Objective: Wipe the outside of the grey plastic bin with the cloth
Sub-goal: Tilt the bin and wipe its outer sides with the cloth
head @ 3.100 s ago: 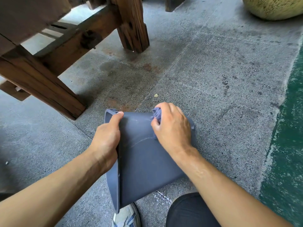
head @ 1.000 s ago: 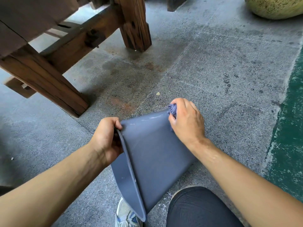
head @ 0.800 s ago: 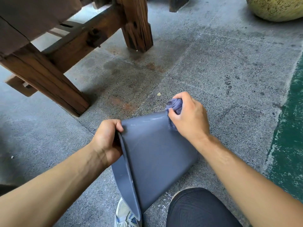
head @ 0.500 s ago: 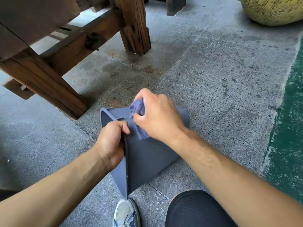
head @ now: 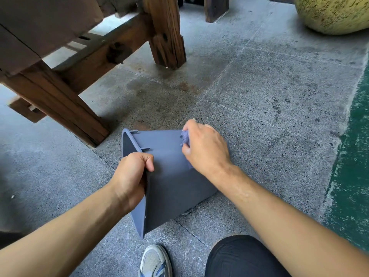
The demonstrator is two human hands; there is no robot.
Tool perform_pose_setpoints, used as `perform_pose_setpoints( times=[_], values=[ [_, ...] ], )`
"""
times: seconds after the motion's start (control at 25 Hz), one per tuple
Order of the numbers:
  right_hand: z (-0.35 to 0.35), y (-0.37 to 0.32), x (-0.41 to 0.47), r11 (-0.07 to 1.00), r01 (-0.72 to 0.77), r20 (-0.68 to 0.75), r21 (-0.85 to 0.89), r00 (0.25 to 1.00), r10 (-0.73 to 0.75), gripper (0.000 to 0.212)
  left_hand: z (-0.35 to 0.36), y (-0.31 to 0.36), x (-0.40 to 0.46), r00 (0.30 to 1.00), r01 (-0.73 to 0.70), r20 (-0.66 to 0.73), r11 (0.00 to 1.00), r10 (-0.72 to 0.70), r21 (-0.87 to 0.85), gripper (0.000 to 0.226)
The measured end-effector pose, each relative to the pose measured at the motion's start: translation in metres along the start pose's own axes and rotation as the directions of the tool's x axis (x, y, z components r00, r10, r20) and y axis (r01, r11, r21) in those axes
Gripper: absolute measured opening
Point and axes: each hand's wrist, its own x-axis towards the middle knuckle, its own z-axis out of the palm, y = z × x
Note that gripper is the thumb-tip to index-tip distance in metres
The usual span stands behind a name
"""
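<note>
Matt, smooth grey plastic on the bin (head: 169, 176), with thin moulded ribs under the rim. Soft, nubbly bluish cloth (head: 185, 137) bunched against it; rough speckled concrete floor (head: 259, 92), stained and gritty, beside a worn green painted strip (head: 355, 156). Dark, cracked, coarse-grained wood on the bench legs (head: 165, 31); pitted, mottled yellow-green glaze on the pot (head: 331, 13).

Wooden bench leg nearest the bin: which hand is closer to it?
Left. The left hand grips the bin rim on the side facing the bench leg; the right hand, holding the cloth, is across the bin, farther away.
</note>
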Motion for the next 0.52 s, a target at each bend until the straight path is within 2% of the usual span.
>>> perform_pose_setpoints(
  times=[0.16, 0.4, 0.52],
  values=[
    [0.015, 0.044, 0.000, 0.995, -0.098, -0.019, 0.019, 0.995, 0.098, 0.024, -0.017, -0.003, 0.001, 0.999, 0.022, -0.027, 1.000, -0.023, -0.016, 0.024],
    [0.041, 0.094, 0.004, 0.973, -0.228, -0.051, 0.035, 0.972, 0.229, 0.029, -0.038, -0.007, 0.007, 0.995, 0.000, -0.097, 0.997, -0.008, -0.081, 0.016],
    [0.050, 0.106, 0.005, 0.947, -0.321, -0.018, -0.004, 0.947, 0.321, 0.028, -0.047, -0.004, 0.008, 0.992, -0.017, -0.125, 0.995, 0.005, -0.102, 0.027]
  ],
)
